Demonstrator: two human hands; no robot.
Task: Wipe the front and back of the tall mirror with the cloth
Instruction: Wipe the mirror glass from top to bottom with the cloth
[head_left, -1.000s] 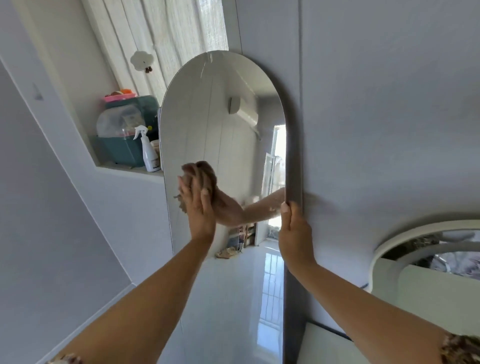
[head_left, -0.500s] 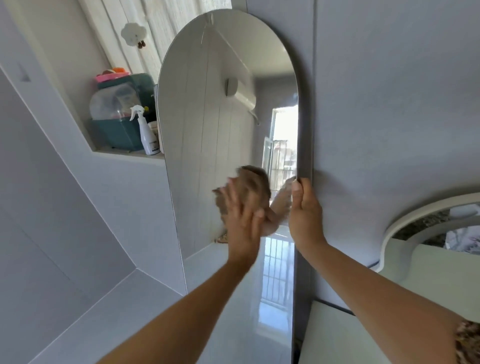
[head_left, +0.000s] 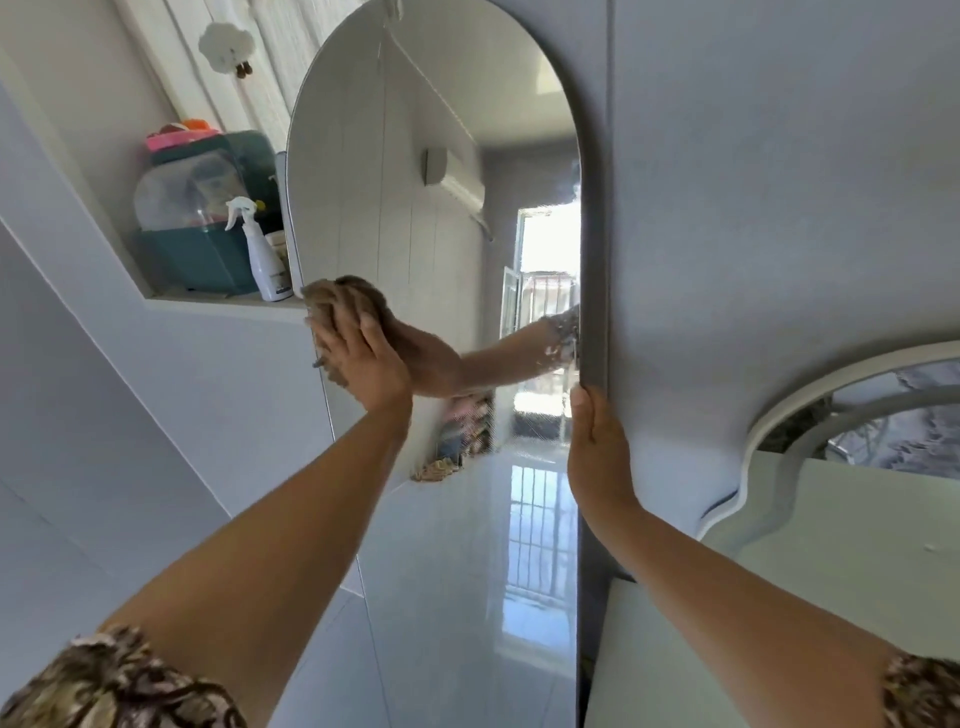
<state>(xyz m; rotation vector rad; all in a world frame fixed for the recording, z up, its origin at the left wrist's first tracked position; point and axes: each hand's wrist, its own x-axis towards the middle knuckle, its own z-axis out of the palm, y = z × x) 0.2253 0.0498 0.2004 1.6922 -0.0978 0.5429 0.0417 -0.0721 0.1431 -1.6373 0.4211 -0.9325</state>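
Note:
The tall arched mirror (head_left: 415, 182) leans against the grey wall and fills the middle of the view. My left hand (head_left: 358, 358) presses a brown cloth (head_left: 324, 301) flat against the glass near the mirror's left edge, about halfway up. Most of the cloth is hidden under my palm and fingers. My right hand (head_left: 597, 447) grips the mirror's right edge lower down, thumb on the glass side. The mirror's back is out of sight.
A ledge at the left holds a white spray bottle (head_left: 260, 254) and a teal container (head_left: 200, 223) close to the mirror's left edge. A white curved-frame piece of furniture (head_left: 769, 426) stands at the right, beside the mirror.
My left hand has swept the cloth from the glass's right part to the left edge, after crossing rightwards earlier. My right hand has kept its hold on the right edge.

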